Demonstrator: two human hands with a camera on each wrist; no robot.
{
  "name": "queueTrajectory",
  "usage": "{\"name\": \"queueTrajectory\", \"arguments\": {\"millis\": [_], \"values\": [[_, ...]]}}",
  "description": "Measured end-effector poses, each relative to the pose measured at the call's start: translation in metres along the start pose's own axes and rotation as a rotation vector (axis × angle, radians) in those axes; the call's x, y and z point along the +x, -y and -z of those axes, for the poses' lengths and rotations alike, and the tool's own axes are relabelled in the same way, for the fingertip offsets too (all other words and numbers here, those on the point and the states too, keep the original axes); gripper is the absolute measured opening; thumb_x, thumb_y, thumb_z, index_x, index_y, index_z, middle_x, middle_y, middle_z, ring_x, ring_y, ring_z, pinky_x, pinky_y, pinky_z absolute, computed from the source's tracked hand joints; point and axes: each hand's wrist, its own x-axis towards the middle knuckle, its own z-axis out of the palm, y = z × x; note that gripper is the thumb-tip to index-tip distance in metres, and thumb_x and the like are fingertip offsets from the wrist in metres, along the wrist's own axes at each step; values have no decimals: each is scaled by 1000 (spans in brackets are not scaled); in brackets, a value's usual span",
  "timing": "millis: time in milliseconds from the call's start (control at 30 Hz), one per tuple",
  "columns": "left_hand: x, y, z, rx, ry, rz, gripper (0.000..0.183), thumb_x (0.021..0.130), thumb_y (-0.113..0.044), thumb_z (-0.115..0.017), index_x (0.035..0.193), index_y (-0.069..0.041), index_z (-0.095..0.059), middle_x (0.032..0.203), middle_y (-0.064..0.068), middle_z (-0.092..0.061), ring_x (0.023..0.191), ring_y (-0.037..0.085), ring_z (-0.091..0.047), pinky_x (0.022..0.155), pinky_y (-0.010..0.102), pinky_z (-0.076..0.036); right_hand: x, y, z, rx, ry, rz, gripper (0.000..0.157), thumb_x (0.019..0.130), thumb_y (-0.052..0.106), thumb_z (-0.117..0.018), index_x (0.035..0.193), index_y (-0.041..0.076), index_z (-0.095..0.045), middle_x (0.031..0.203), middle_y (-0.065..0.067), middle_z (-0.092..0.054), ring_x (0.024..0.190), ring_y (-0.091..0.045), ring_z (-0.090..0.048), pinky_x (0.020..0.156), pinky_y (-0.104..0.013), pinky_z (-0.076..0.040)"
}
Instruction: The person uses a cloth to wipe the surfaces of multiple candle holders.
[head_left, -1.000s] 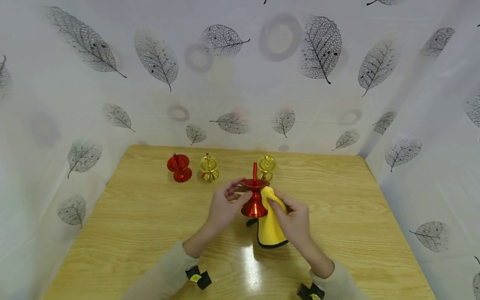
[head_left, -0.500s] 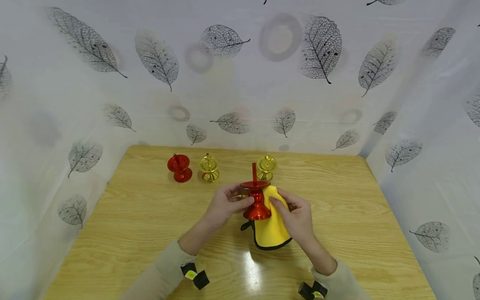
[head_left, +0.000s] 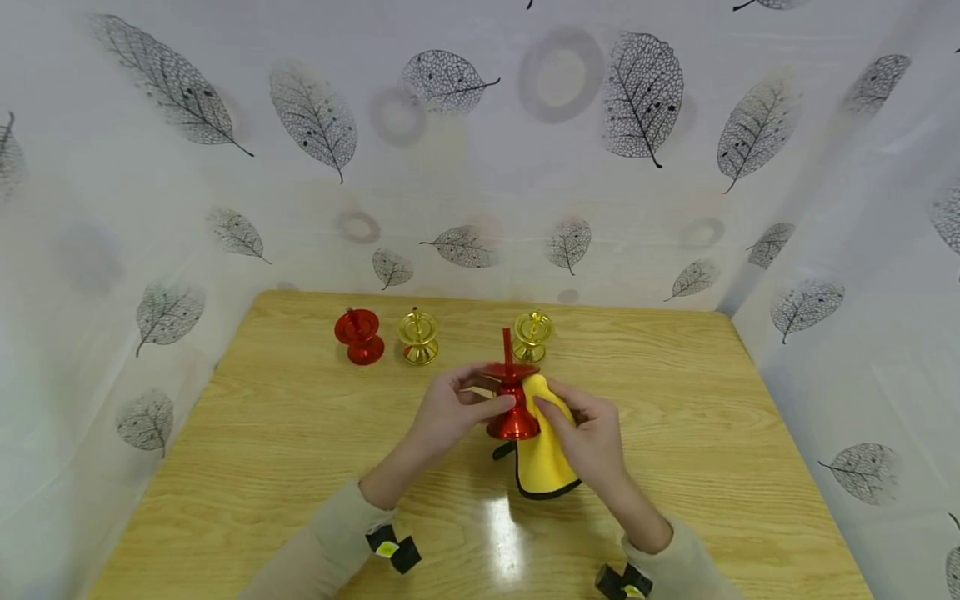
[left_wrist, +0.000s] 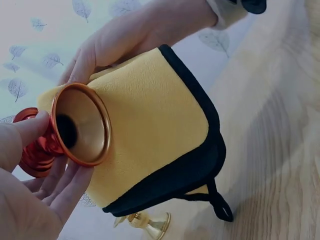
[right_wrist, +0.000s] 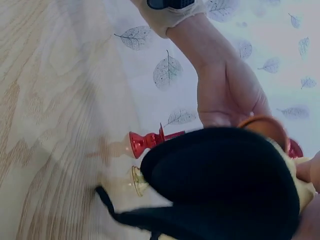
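Note:
My left hand (head_left: pixel 444 417) holds a shiny red candle holder (head_left: pixel 514 427) upright at its narrow waist, thumb in front and other fingers behind. A thin red stem rises from its dish. The left wrist view looks into the hollow base of this candle holder (left_wrist: pixel 94 112). My right hand (head_left: pixel 596 435) pinches a yellow cloth (head_left: pixel 542 468) with black edging against the right side of the holder. In the left wrist view the cloth (left_wrist: pixel 150 110) hangs broad beside the base, its dark loop (left_wrist: pixel 222 209) dangling. The cloth's dark underside (right_wrist: pixel 225 175) covers much of the right wrist view.
Another red candle holder (head_left: pixel 365 350) stands at the back left of the wooden table (head_left: pixel 300 450). A gold candle holder (head_left: pixel 420 353) is to its right, and a second gold one (head_left: pixel 529 352) stands behind the hands. A leaf-printed white curtain (head_left: pixel 480 192) surrounds the table.
The held candle holder has shifted slightly right and down, with my left thumb moving right across its waist. The cloth's lower part swung left, then back right.

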Motion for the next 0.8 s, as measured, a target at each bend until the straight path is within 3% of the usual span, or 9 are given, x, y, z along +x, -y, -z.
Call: {"name": "queueTrajectory", "arguments": {"millis": [133, 300, 433, 633, 800], "values": [[2, 1, -2, 97, -69, -62, 51, 89, -16, -85, 136, -5, -67, 122, 19, -74, 95, 23, -75, 80, 30, -65, -3, 6, -3, -86, 6, 46, 29, 87, -21, -69, 116, -19, -71, 107, -38, -73, 82, 6, -73, 63, -16, -60], [0, -2, -2, 147, -125, -79, 53, 88, -17, -86, 137, -6, -67, 119, 15, -76, 96, 26, -75, 81, 33, -65, -4, 12, -4, -162, 18, 121, 32, 86, -20, -71, 117, -15, -73, 108, -35, -75, 79, 6, -72, 61, -14, -59], [-2, -3, 0, 117, -67, -74, 52, 90, -16, -85, 137, -5, -66, 122, 19, -75, 96, 25, -77, 81, 32, -66, -2, 13, -4, -197, 0, 108, 29, 87, -19, -71, 116, -16, -73, 103, -35, -76, 72, 7, -69, 58, -15, -58], [-4, -4, 1, 13, 48, -12, 54, 93, -16, -82, 141, -4, -64, 127, 24, -71, 96, 20, -77, 80, 34, -66, 0, 6, -1, -92, -31, -68, 24, 93, -12, -68, 117, -14, -73, 96, -34, -75, 68, 2, -72, 56, -20, -60], [-5, -7, 0, 9, 75, -19, 55, 93, -15, -82, 143, -3, -62, 127, 23, -71, 96, 17, -77, 82, 33, -66, 1, 2, -1, -40, -34, -120, 22, 96, -10, -67, 117, -14, -72, 99, -24, -79, 72, -2, -75, 61, -21, -62]]}}
